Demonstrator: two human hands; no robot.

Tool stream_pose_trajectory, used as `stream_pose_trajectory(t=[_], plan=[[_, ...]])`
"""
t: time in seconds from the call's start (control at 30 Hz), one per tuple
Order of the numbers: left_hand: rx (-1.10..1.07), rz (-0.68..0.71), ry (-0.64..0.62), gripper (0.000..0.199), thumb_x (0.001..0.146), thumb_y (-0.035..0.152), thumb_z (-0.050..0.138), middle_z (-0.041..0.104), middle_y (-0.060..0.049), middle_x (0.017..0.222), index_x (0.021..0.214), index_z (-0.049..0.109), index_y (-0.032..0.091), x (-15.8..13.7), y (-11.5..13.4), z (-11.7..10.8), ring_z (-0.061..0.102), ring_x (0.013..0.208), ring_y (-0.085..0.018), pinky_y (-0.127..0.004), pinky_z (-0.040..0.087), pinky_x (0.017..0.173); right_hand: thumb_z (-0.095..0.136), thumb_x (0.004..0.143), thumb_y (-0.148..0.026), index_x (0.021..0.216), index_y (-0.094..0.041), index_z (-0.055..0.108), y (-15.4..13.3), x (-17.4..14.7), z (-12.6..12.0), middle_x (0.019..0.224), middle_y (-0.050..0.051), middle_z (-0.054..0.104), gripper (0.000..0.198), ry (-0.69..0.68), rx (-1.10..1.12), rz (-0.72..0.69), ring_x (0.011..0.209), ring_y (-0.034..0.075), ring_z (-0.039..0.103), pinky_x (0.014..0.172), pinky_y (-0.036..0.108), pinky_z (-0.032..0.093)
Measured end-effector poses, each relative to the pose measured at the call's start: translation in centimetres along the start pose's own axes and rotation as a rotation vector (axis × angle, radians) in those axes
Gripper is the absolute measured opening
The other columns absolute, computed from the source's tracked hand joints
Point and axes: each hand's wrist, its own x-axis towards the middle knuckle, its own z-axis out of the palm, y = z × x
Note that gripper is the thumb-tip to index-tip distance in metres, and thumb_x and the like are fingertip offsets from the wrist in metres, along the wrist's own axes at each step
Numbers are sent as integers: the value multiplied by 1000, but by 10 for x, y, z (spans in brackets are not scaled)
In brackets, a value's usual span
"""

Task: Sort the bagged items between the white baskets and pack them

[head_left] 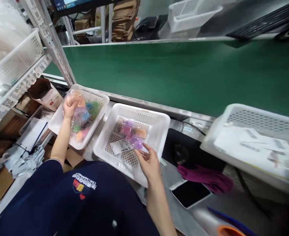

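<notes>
My left hand (pixel 70 108) is over the left white basket (pixel 57 121), its fingers closed on a clear bag with an orange item (pixel 79 99). Beneath and beside it lie several small bagged items in blue, green, pink and orange, including a green one (pixel 94 109). My right hand (pixel 150 160) reaches over the rim of the middle white basket (pixel 156 126), thumb and fingers apart. Its fingertips are at the edge of a purple bagged item (pixel 136 142); whether they touch is unclear. A magenta packet (pixel 126 128), an orange packet (pixel 141 132) and a white label (pixel 120 146) lie there too.
A green conveyor belt (pixel 159 72) runs behind the baskets. To the right are a black mouse (pixel 181 153), purple cloth (pixel 205 177), a phone (pixel 191 193) and a basket of papers (pixel 233 114). A shelf post (pixel 52 39) and clipboard (pixel 33 132) stand left.
</notes>
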Motion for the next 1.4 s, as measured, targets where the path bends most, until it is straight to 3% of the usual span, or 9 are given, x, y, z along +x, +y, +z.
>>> stream_pose_trajectory(t=[0.13, 0.37, 0.5, 0.67, 0.8, 0.9, 1.07, 1.2, 1.4], plan=[[-273, -167, -153, 59, 57, 35, 107, 79, -4, 96, 102, 72, 17, -31, 22, 18, 74, 91, -22, -33, 59, 88, 86, 70, -89, 128, -26, 68, -35, 1, 21, 136, 19, 74, 87, -74, 93, -33, 113, 38, 77, 106, 65, 62], [-284, -634, -734, 60, 55, 40, 110, 81, -5, 88, 100, 81, 13, -150, 23, 67, 74, 77, -21, -30, 58, 75, 101, 65, -67, 156, -28, 49, -106, -13, 48, 151, 17, 65, 111, -293, 209, -178, 135, 36, 68, 104, 50, 63], [-391, -843, -796, 63, 57, 49, 110, 84, -10, 96, 104, 84, 16, -180, 18, 69, 76, 80, -24, -31, 59, 74, 96, 74, -65, 115, -26, 64, -103, -20, 36, 115, 7, 75, 65, -327, 149, -135, 105, 28, 73, 92, 42, 63], [-452, -1040, -873, 66, 50, 40, 113, 82, -10, 90, 101, 83, 12, -198, 5, 54, 73, 72, -20, -29, 57, 70, 89, 77, -72, 92, -27, 60, -87, -27, 28, 73, -5, 58, 57, -107, 144, -121, 67, 18, 56, 64, 31, 51], [-368, -993, -812, 66, 46, 33, 112, 77, -3, 81, 100, 80, 13, -201, -5, 47, 67, 65, -14, -25, 53, 66, 81, 82, -78, 99, -25, 61, -84, -8, 19, 82, 0, 64, 59, 230, 139, -221, 74, 21, 64, 70, 34, 58], [-319, -853, -691, 67, 49, 36, 112, 77, -2, 84, 103, 80, 13, -198, -6, 48, 67, 70, -14, -24, 53, 69, 81, 78, -81, 128, -20, 61, -75, 15, 13, 123, 15, 71, 82, 393, 26, -247, 116, 34, 72, 105, 53, 62], [-233, -648, -621, 66, 60, 43, 110, 82, -7, 102, 113, 83, 14, -194, -2, 58, 75, 91, -21, -29, 59, 84, 90, 66, -82, 174, -21, 25, -51, 6, 32, 162, 27, 53, 140, -88, 35, -18, 142, 42, 63, 118, 68, 55], [-254, -690, -753, 80, 59, 48, 110, 84, -15, 121, 127, 83, 13, -200, -4, 62, 78, 110, -31, -38, 62, 98, 93, 73, -70, 150, -21, 65, -50, -30, 45, 146, 19, 71, 95, -440, 10, -81, 136, 39, 68, 120, 59, 56], [-297, -805, -795, 92, 62, 38, 109, 82, -15, 127, 144, 76, 15, -210, -9, 51, 79, 99, -25, -30, 61, 83, 82, 87, -67, 128, -23, 73, -77, -26, 10, 126, 13, 75, 62, -26, -130, -213, 113, 35, 73, 108, 58, 61]])
